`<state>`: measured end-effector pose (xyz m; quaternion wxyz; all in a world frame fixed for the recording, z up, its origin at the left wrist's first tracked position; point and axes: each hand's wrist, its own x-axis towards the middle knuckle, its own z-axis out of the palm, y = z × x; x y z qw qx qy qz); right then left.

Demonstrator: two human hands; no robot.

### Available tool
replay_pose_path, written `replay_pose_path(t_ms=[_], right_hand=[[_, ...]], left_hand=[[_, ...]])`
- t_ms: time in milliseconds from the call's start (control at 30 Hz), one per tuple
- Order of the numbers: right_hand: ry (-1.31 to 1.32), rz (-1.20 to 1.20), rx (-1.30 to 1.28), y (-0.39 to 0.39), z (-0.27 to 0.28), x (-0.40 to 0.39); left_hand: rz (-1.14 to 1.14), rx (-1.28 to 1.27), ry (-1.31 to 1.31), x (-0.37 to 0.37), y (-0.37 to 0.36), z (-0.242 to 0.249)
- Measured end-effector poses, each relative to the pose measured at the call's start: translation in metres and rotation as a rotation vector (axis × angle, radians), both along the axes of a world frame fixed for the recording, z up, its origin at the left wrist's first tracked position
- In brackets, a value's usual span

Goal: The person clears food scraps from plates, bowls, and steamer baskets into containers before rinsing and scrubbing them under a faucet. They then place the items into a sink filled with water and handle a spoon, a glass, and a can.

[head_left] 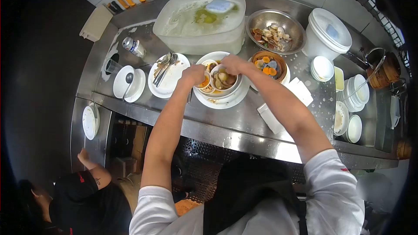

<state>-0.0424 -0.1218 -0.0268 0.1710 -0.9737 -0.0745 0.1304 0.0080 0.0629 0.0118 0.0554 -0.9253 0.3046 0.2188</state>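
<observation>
At the front of the counter, a white plate [222,102] carries a larger bowl with several small dirty bowls in it. My left hand [193,74] is closed at the left rim of a small white bowl [203,81] with orange residue. My right hand [234,64] pinches the upper right rim of a small white bowl [223,80] holding brownish leftovers and liquid. The fingertips of both hands are partly hidden. Left of them, a white plate [174,80] bears spoons and forks [164,69]. A bamboo steamer [270,65] with orange and grey-blue pieces stands to the right.
A tub of cloudy water [198,39] with a light-blue sponge stands behind, beside a metal bowl [250,25] of shells. White buckets [324,35] stand at the right, near stacked dishes [358,91] in the sink. Another person [87,196] is at lower left, an arm near a plate [90,122].
</observation>
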Motion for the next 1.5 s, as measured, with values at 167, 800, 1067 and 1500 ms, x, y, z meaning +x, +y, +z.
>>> replay_pose_path(t_ms=[167,800,1067,1500], right_hand=[[-0.044,-0.315,0.464,-0.038,0.059,-0.031],[-1.037,-0.781,-0.412,-0.218,0.11,-0.059],[-0.58,-1.576,0.278,-0.252,0.059,-0.223],[-0.701,-1.553,0.834,-0.362,0.001,-0.332]], left_hand=[[-0.038,-0.104,-0.026,-0.005,0.01,-0.009],[-0.035,-0.283,-0.256,-0.038,-0.036,-0.009],[-0.24,-0.266,-0.159,-0.01,-0.034,-0.03],[-0.235,-0.092,-0.059,-0.061,-0.101,0.073]])
